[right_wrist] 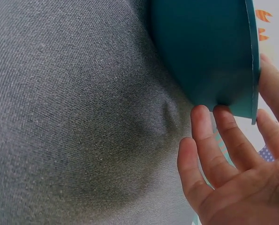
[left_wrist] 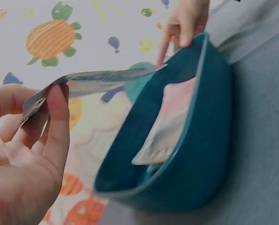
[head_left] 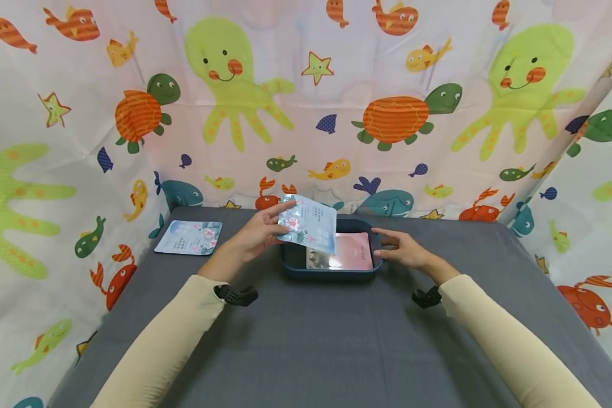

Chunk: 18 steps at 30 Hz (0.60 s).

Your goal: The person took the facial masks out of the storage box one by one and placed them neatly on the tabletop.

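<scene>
My left hand (head_left: 255,235) pinches a light-blue, flower-printed face mask packet (head_left: 311,222) by its left edge, thumb on one side and fingers on the other. The packet is raised and tilted over a dark teal plastic bin (left_wrist: 207,126), covering part of it in the head view. Inside the bin lies a pink packet (head_left: 354,251) with a greyish picture at its left end. My right hand (head_left: 407,252) holds the bin's right end, thumb at the rim (right_wrist: 252,56) and fingertips (right_wrist: 201,117) against the outer wall.
Another light-blue flowered packet (head_left: 190,237) lies flat at the table's back left. Grey cloth covers the table (head_left: 316,340). A curtain (head_left: 306,130) printed with sea animals stands close behind the bin and along both sides.
</scene>
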Each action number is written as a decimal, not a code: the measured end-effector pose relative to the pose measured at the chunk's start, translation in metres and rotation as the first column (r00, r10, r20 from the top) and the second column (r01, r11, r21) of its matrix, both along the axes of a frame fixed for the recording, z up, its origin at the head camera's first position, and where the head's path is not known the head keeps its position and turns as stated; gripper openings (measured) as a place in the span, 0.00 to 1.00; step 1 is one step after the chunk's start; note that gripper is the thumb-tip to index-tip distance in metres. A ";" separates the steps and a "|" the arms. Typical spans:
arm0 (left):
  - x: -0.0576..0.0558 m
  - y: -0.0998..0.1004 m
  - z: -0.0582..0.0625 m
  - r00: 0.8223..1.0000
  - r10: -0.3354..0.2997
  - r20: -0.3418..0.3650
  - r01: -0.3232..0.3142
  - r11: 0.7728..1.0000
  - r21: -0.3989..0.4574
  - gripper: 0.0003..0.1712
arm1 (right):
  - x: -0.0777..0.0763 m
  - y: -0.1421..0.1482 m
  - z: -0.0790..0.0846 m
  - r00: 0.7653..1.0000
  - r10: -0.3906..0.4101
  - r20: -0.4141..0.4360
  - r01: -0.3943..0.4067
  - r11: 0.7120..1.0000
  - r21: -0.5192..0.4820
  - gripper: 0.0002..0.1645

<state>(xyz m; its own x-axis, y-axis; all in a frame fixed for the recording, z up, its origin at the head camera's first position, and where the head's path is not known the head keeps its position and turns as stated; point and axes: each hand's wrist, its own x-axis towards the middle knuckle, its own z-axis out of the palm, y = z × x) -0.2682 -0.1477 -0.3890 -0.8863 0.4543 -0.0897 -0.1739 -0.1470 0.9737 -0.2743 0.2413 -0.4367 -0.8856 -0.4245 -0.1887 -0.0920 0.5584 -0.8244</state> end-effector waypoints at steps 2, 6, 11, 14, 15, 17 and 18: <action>-0.001 -0.010 0.004 1.000 -0.002 -0.001 0.002 1.000 0.011 0.39 | 0.000 0.002 0.001 1.000 0.006 0.000 -0.006 1.000 -0.003 0.43; 0.000 -0.032 0.007 1.000 -0.007 -0.014 0.007 0.999 0.043 0.41 | 0.002 0.003 -0.001 1.000 0.006 0.004 -0.006 1.000 -0.010 0.43; 0.004 -0.060 0.009 1.000 0.002 -0.013 -0.001 0.996 0.091 0.41 | 0.002 0.002 0.000 1.000 0.010 -0.003 -0.010 1.000 -0.015 0.43; 0.005 -0.078 0.006 1.000 0.003 -0.025 0.000 0.995 0.102 0.41 | 0.002 0.001 0.001 1.000 0.017 -0.002 -0.017 1.000 -0.015 0.43; 0.005 -0.084 0.004 1.000 -0.002 -0.031 0.006 0.994 0.105 0.41 | 0.002 0.001 0.001 1.000 0.017 -0.001 -0.017 1.000 -0.014 0.43; 0.007 -0.095 0.000 0.999 -0.006 -0.042 0.011 0.995 0.103 0.41 | 0.002 0.000 0.001 1.000 0.016 0.000 -0.016 1.000 -0.012 0.43; 0.007 -0.100 -0.002 0.999 -0.009 -0.046 0.013 0.994 0.104 0.41 | 0.002 0.000 0.000 1.000 0.014 0.001 -0.014 1.000 -0.013 0.43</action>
